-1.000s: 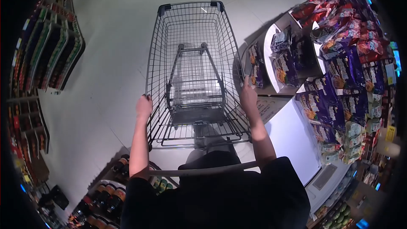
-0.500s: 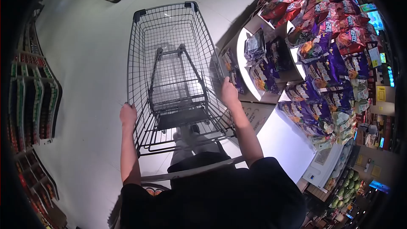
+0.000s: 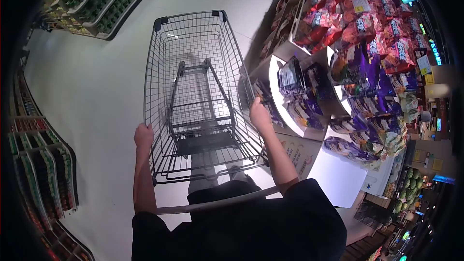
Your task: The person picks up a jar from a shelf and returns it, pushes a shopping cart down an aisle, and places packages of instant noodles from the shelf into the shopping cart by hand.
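In front of my body stands a dark wire shopping cart (image 3: 187, 164) with nothing in its basket. My left hand (image 3: 143, 136) is closed around the top rim on the cart's left side. On the opposite side rim, my right hand (image 3: 260, 115) grips the wire edge, thumb on top. The cart's handlebar (image 3: 217, 202) crosses close against my dark shirt, and neither hand is on it. Through the wire mesh I see the lower frame, my legs and the pale floor.
Close on the right rises a display of purple snack bags (image 3: 362, 72) and red snack bags (image 3: 360, 29), with a lit white shelf edge (image 3: 275, 79). Shelves of bottles (image 3: 43, 174) line the left. Another stocked shelf (image 3: 108, 12) stands ahead left. Pale floor (image 3: 104, 92) lies between them.
The cart and I have moved forward along the aisle. The far-left shelf and the snack display have come nearer. Both hands keep their hold on the side rims.
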Motion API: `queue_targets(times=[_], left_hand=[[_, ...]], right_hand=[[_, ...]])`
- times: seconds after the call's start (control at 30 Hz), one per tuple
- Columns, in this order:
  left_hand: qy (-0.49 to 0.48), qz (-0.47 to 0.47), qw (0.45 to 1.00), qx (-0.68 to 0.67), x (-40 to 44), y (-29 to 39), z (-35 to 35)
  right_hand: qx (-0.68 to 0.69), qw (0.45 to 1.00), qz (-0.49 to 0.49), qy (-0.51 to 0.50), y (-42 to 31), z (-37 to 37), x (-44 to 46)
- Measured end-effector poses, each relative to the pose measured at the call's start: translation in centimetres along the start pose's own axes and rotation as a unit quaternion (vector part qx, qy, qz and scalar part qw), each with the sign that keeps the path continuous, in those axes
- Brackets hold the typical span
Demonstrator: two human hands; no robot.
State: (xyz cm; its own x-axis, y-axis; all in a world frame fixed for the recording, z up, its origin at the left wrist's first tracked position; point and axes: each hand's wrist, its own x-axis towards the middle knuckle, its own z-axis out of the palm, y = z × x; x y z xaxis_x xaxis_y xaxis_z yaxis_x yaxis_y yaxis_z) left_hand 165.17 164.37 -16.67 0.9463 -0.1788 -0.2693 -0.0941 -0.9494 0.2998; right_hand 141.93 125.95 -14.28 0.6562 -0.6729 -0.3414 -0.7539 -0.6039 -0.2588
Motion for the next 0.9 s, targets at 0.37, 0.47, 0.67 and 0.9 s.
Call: queue_targets(times=[0.37,0.47,0.67,0.9], left_hand=[[-0.056,0.062,0.996,0.025,16.2,5.4,-3.2],[-0.05,0.084,0.995,0.037,20.0,7.7,-3.3],[-0.071,0.1,0.992,0.036,26.5,13.1,-3.6],[-0.078,0.124,0.988,0.042,35.4,21.4,-4.6]], right_hand=[[0.119,0.992,0.008,0.039,-3.8,-0.9,10.4],[0.14,0.988,0.009,0.06,-3.8,-1.3,13.6],[0.114,0.989,0.042,0.079,-3.4,-2.6,19.4],[0.126,0.987,0.088,0.054,-5.2,-7.8,28.2]])
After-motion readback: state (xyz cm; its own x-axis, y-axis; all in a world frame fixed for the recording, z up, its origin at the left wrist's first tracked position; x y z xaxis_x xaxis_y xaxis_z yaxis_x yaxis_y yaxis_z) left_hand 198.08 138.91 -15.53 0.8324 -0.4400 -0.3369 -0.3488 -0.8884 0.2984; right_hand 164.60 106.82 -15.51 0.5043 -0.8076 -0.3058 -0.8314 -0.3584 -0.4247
